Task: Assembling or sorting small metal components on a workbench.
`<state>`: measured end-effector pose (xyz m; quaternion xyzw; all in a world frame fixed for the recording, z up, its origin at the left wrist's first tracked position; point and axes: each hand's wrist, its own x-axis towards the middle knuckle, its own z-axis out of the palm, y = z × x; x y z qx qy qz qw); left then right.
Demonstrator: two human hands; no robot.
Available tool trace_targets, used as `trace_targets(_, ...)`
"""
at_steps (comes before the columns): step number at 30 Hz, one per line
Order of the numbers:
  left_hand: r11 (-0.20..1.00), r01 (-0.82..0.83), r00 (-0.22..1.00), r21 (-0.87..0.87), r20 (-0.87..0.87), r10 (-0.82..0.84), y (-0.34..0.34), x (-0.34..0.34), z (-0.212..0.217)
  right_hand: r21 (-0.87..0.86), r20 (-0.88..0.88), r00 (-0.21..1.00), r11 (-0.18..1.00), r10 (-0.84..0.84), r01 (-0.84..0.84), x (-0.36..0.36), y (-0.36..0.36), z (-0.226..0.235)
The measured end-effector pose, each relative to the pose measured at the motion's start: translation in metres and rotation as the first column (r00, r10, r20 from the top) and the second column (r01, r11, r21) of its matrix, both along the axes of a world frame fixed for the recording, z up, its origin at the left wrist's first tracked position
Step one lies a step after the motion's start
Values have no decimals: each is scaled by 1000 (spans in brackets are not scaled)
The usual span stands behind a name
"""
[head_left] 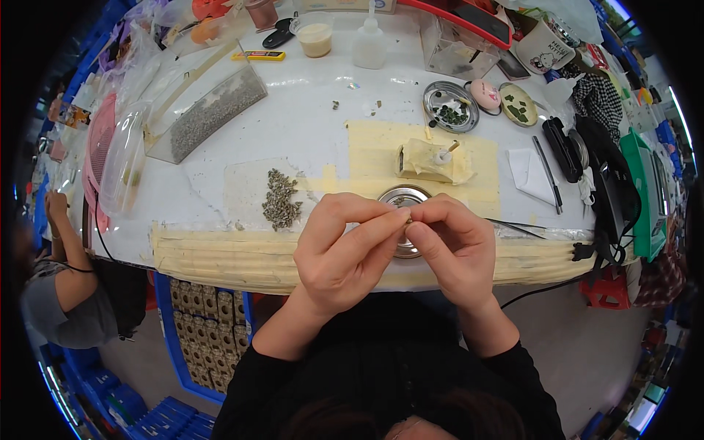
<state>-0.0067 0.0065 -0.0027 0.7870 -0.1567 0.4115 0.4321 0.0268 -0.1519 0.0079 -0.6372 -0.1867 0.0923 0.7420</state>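
My left hand [345, 246] and my right hand [458, 249] meet fingertip to fingertip above the front of the table. Both are closed in a pinch on one tiny piece [409, 219], too small and too covered to name. Just beneath my fingers lies a round metal dish [403, 192], partly hidden by the hands. Left of my left hand, a pile of small grey-green pieces [281, 199] rests on a clear sheet. Beyond the dish stands a block wrapped in cream tape [427, 163], with a small peg on top.
Tape covers the table's front edge [220, 257]. Tweezers [517, 226] lie right of my hands. A clear tray of grey granules [213, 114] is far left, a glass dish with dark green bits [451, 107] far right. A blue crate [172, 323] stands below; another person [70, 286] sits left.
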Motion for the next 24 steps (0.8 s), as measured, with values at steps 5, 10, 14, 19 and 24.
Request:
trace_targets(5, 1000, -4, 1000, 11, 12, 4, -1, 1, -1, -18, 69, 996, 998, -55, 56, 0, 0, -1)
trace_targets(10, 1000, -17, 999, 14, -33, 18, -2, 1, 0, -133, 716, 676, 916, -175, 378, 1, 1, -3)
trace_targets(14, 1000, -20, 999, -22, -44, 19, -1, 0, 0, -172, 783, 608, 893, -132, 416, 1, 3, -4)
trace_targets(19, 1000, -19, 1000, -19, -19, 19, 1, -1, 0, -173, 517, 844, 949, -142, 265, -1, 3, -7)
trace_targets(24, 1000, 10, 1000, 21, 22, -11, -1, 1, 1, 10, 32, 999, 999, -35, 35, 0, 0, -1)
